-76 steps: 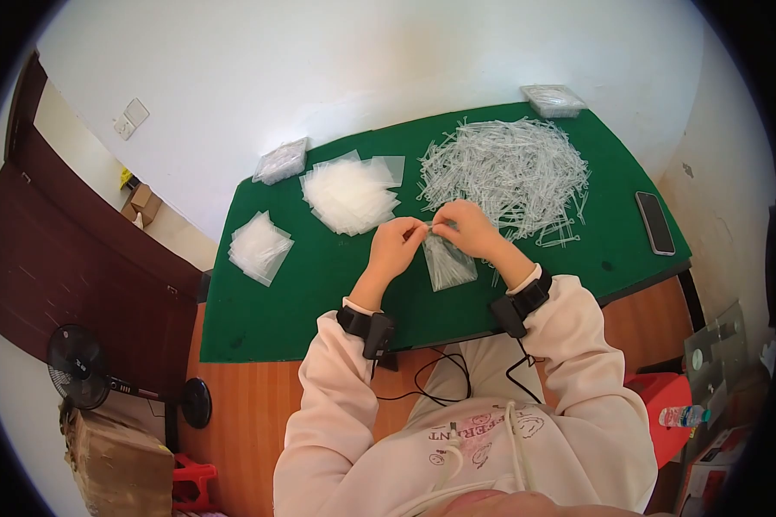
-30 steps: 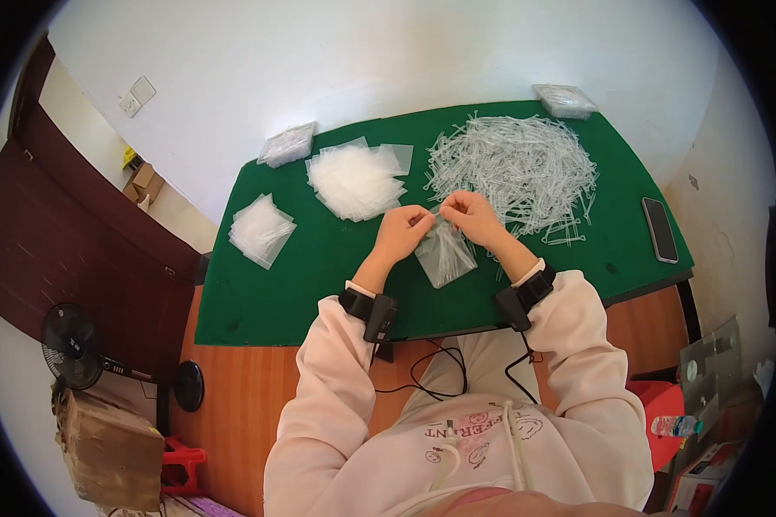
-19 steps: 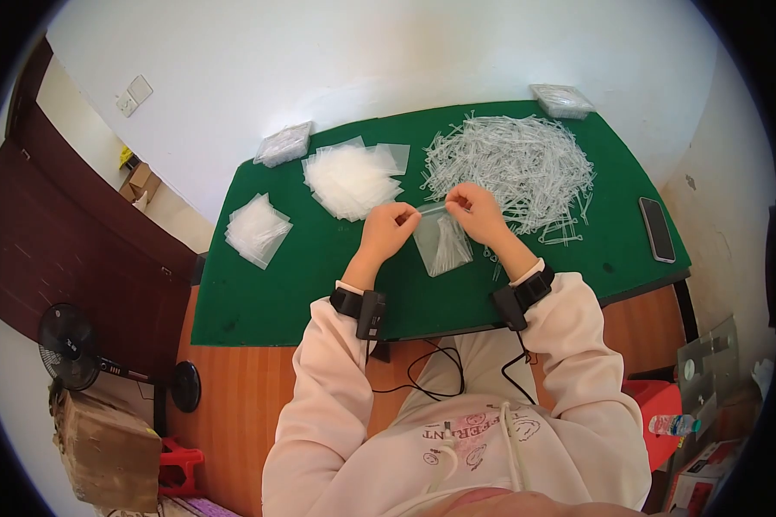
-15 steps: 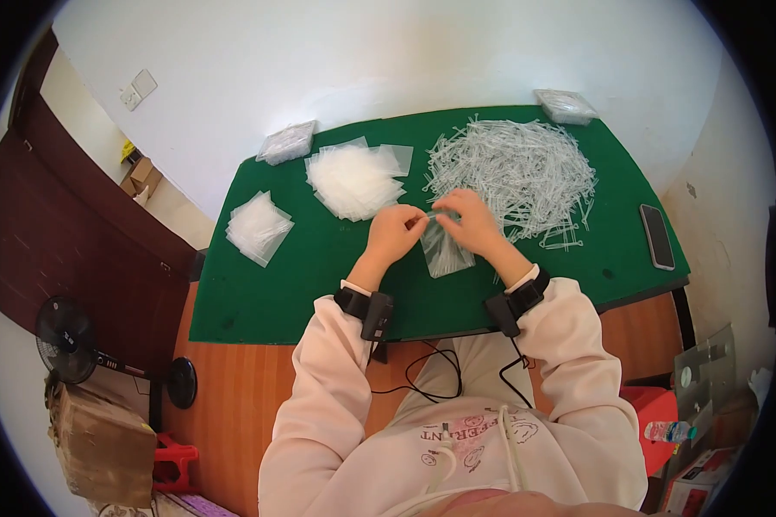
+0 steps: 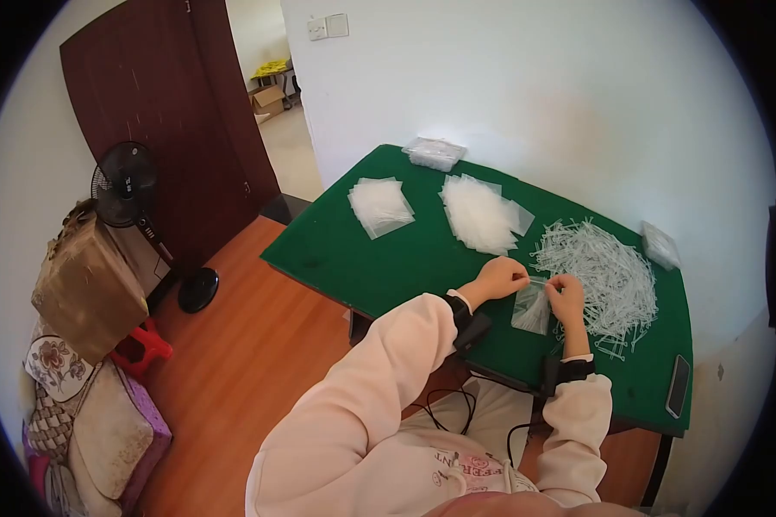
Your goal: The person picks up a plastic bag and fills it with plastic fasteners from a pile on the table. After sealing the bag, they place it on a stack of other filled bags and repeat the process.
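A clear plastic bag (image 5: 530,313) with thin clear pieces inside lies at the front of the green table, its top edge toward the far side. My left hand (image 5: 501,278) pinches the bag's upper left corner between thumb and fingers. At the upper right corner, my right hand (image 5: 566,297) is closed on the same edge. Just right of that hand spreads a large heap of thin clear plastic sticks (image 5: 608,280), some with looped ends. Beyond my left hand lies a loose pile of flat clear bags (image 5: 481,220).
A smaller stack of clear bags (image 5: 379,207) lies on the green tabletop (image 5: 319,250). Filled clear packs (image 5: 435,153) sit along the far edge, another pack (image 5: 660,246) at the right. A phone (image 5: 679,385) lies near the right edge. A fan (image 5: 128,185) stands left.
The camera has swung left, so the table appears further right and more of the door and floor shows. Both hands remain at the bag's top edge.
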`<state>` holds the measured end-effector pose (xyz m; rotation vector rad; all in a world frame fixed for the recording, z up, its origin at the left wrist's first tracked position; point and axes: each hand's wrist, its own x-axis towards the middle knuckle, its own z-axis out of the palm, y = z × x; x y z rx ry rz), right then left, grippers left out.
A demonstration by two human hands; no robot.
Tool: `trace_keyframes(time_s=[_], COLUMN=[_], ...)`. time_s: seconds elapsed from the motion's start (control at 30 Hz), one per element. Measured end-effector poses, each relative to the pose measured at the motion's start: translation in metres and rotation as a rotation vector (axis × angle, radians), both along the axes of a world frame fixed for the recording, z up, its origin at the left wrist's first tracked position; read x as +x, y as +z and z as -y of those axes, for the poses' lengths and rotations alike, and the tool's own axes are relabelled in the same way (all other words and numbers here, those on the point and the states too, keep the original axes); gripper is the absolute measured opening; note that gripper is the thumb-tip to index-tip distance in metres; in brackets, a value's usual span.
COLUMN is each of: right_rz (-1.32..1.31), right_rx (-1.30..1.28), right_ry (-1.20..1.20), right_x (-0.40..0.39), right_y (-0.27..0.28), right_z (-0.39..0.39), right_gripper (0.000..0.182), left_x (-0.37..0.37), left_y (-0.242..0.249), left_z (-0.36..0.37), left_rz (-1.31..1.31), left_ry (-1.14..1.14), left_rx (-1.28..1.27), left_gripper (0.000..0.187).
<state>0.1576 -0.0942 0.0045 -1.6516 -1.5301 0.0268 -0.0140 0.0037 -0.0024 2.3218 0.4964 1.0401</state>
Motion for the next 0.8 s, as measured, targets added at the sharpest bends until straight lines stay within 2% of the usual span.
trace_keyframes(time_s=[0.1, 0.2, 0.37, 0.73, 0.8], right_rz=[0.037, 0.175, 0.199, 0.035, -0.01], right_rx=[-0.038, 0.103, 0.122, 0.211, 0.157], right_ry=[-0.035, 0.05, 0.045, 0.027, -0.002], right_x=[-0.001, -0.006, 0.0, -0.003, -0.002], right_y=[-0.008, -0.013, -0.019, -0.015, -0.018], right_z=[0.009, -0.003, 0.002, -0.006, -0.006], right_gripper=[0.008, 0.008, 0.008, 0.007, 0.007], left_x=[-0.002, -0.006, -0.003, -0.004, -0.003], left_y=[-0.011, -0.009, -0.015, -0.012, -0.013], left_z=[0.007, -0.002, 0.004, -0.004, -0.002], left_rz=[0.01, -0.004, 0.057, 0.049, 0.029], left_ry=[0.028, 0.103, 0.101, 0.139, 0.168], left_rx=[0.027, 0.011, -0.016, -0.14, -0.139], left_gripper=[0.016, 0.016, 0.016, 0.015, 0.016])
